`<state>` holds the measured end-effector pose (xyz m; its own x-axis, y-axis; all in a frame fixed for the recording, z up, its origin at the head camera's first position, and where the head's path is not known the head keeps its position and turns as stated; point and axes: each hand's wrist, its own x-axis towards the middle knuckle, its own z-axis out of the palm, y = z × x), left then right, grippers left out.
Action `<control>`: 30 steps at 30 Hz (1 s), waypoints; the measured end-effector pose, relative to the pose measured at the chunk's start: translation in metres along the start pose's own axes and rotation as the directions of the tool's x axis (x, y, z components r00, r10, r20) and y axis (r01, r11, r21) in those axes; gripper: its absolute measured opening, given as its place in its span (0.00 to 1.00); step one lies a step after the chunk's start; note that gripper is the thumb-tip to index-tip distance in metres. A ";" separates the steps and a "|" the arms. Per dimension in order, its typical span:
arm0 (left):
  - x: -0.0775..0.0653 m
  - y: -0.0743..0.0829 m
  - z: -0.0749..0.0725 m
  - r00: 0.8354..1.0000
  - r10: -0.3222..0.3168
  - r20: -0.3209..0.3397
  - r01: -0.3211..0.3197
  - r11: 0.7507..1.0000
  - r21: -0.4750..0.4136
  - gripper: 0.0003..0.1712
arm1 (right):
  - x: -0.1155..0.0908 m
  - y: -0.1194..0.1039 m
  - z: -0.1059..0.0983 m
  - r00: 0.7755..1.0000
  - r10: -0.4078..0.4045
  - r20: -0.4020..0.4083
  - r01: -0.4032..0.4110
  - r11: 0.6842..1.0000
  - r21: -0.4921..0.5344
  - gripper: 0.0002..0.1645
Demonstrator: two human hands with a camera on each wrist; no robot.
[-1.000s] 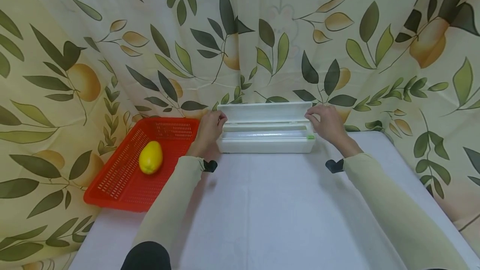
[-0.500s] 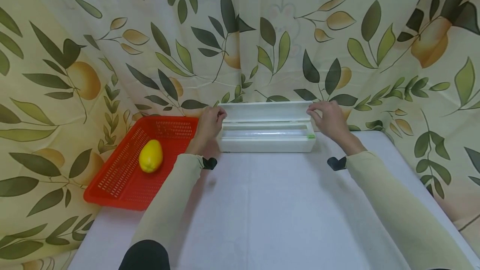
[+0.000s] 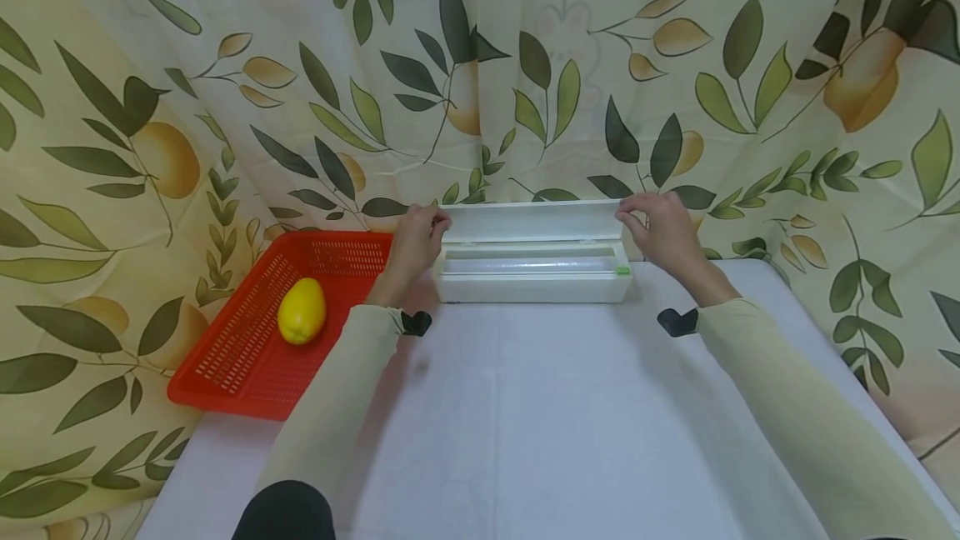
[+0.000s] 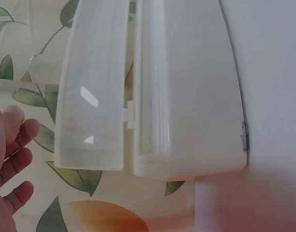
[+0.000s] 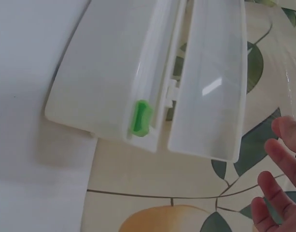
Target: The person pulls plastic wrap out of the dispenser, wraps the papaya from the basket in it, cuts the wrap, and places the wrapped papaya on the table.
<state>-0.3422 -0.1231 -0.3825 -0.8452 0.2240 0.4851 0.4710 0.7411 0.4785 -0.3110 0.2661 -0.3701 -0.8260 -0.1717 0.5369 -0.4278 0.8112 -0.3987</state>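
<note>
A white cling film dispenser box (image 3: 532, 290) lies lengthwise at the table's far side, its lid (image 3: 532, 223) tipped back. Inside, the clear cling film roll (image 3: 528, 266) shows. A green slider cutter (image 5: 141, 118) sits at the right end. My left hand (image 3: 414, 247) is at the lid's left corner, my right hand (image 3: 666, 238) at its right corner. Thumb and forefinger of each appear to pinch a transparent sheet of cling film (image 5: 288, 79), visible only as faint glints behind the lid in the wrist views. Neither hand touches the lid there.
A red perforated basket (image 3: 225, 404) stands on the left of the white-covered table (image 3: 525, 423), close beside my left forearm. A yellow lemon-like fruit (image 3: 302, 312) lies in it. Behind the table hangs a leaf-patterned curtain (image 3: 540, 82).
Both hands have risen slightly, the right one also shifting a little to the right. The box, basket and fruit stay in place, the lid still tipped back.
</note>
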 end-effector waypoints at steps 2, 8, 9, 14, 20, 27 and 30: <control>0.001 0.001 -0.001 1.000 0.012 -0.010 -0.012 1.000 -0.001 0.08 | 0.001 -0.001 -0.002 1.000 -0.007 -0.005 0.007 1.000 0.002 0.08; 0.002 0.005 -0.007 1.000 0.011 -0.024 -0.011 1.000 -0.015 0.07 | 0.003 -0.004 -0.007 1.000 -0.011 -0.018 0.011 1.000 0.013 0.09; 0.002 0.006 -0.008 1.000 0.009 -0.026 -0.009 1.000 -0.017 0.07 | 0.003 -0.005 -0.008 1.000 -0.016 -0.024 0.017 1.000 0.012 0.09; 0.003 0.011 -0.014 0.999 0.016 -0.041 -0.016 1.000 -0.015 0.07 | 0.006 -0.009 -0.012 0.998 -0.044 -0.055 0.044 0.999 0.006 0.08; 0.004 0.016 -0.019 0.997 0.032 -0.065 -0.033 0.999 -0.021 0.07 | 0.007 -0.014 -0.018 0.998 -0.034 -0.053 0.034 0.999 0.004 0.08; 0.003 0.021 -0.023 0.996 0.035 -0.078 -0.037 0.999 -0.028 0.07 | 0.007 -0.016 -0.023 0.999 0.013 -0.039 -0.013 1.000 -0.003 0.09; 0.004 0.022 -0.025 0.997 0.025 -0.078 -0.027 0.999 -0.027 0.08 | 0.008 -0.016 -0.024 0.999 -0.005 -0.054 0.005 1.000 -0.003 0.09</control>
<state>-0.3288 -0.1216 -0.3520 -0.8111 0.1918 0.5526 0.5001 0.7174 0.4850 -0.3017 0.2648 -0.3414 -0.8031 -0.1453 0.5778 -0.4306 0.8118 -0.3944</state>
